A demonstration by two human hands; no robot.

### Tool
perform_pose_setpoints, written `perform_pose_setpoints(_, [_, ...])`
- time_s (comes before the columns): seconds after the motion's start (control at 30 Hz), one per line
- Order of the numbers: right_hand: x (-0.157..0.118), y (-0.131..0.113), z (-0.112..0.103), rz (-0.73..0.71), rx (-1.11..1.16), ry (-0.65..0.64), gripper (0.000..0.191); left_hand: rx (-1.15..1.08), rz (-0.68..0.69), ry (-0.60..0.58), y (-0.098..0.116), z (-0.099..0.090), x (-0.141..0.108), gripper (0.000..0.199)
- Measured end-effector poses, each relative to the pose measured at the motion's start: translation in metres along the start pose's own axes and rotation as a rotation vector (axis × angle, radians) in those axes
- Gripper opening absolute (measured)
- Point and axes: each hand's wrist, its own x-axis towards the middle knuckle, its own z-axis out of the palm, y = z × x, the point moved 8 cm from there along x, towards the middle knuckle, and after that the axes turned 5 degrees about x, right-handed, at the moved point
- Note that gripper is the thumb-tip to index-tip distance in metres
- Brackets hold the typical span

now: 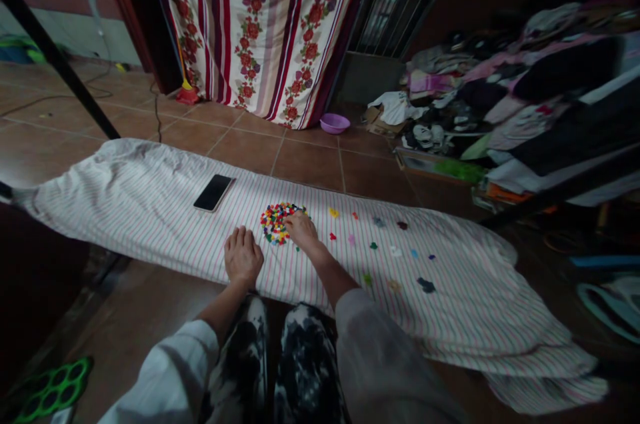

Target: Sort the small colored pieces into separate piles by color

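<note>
A round pile of small multicoloured pieces lies on a striped cloth. My right hand is over the pile's right side, its fingertips pinched together among the pieces; whatever is between them is too small to make out. My left hand rests palm down on the cloth, left of and nearer to me than the pile, with nothing visible in it. To the right lie small single-colour groups, among them a yellow group, a dark green group, a white group and a dark slate group.
A phone lies on the cloth, left of the pile. Beyond the cloth-covered surface are a floral curtain and a purple basin on the tiled floor. Heaped clothes are at the right, and a green rack-like object is at lower left.
</note>
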Motion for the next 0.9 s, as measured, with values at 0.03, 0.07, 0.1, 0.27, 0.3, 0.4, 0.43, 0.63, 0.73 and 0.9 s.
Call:
perform_pose_setpoints(0.03, [0.001, -0.001, -0.001, 0.005, -0.010, -0.004, 0.028, -0.002, 0.001, 0.000, 0.000, 0.000, 0.000, 0.040])
perform_pose_setpoints(0.07, [0.002, -0.002, -0.001, 0.012, -0.018, -0.007, 0.027, -0.004, 0.001, -0.001, 0.000, 0.000, 0.000, 0.040])
perform_pose_setpoints(0.1, [0.003, -0.002, -0.002, 0.022, -0.023, -0.011, 0.027, -0.007, 0.002, -0.003, 0.000, 0.000, 0.000, 0.040])
perform_pose_setpoints(0.27, [0.008, -0.007, -0.006, 0.051, -0.014, -0.022, 0.019, -0.013, -0.007, -0.024, 0.000, 0.000, 0.000, 0.040])
perform_pose_setpoints(0.3, [0.009, -0.008, -0.006, 0.048, -0.011, -0.018, 0.018, -0.013, -0.008, -0.024, 0.000, 0.000, 0.000, 0.040])
perform_pose_setpoints(0.4, [0.012, -0.009, -0.005, 0.016, -0.011, 0.003, 0.016, -0.019, -0.012, -0.023, -0.001, 0.000, 0.000, 0.040])
perform_pose_setpoints(0.43, [0.013, -0.009, -0.004, 0.002, -0.009, 0.015, 0.016, -0.021, -0.014, -0.023, -0.001, 0.000, 0.000, 0.040])
perform_pose_setpoints(0.63, [0.010, 0.007, -0.003, -0.002, 0.204, 0.110, 0.015, -0.022, -0.013, -0.039, -0.001, 0.001, 0.001, 0.039])
perform_pose_setpoints(0.73, [0.005, 0.023, 0.001, 0.068, 0.466, 0.167, 0.012, -0.020, -0.011, -0.040, 0.000, 0.001, 0.001, 0.039])
perform_pose_setpoints(0.9, [-0.005, 0.038, 0.012, 0.181, 1.001, 0.197, 0.021, -0.012, -0.010, -0.026, 0.000, 0.000, 0.000, 0.039])
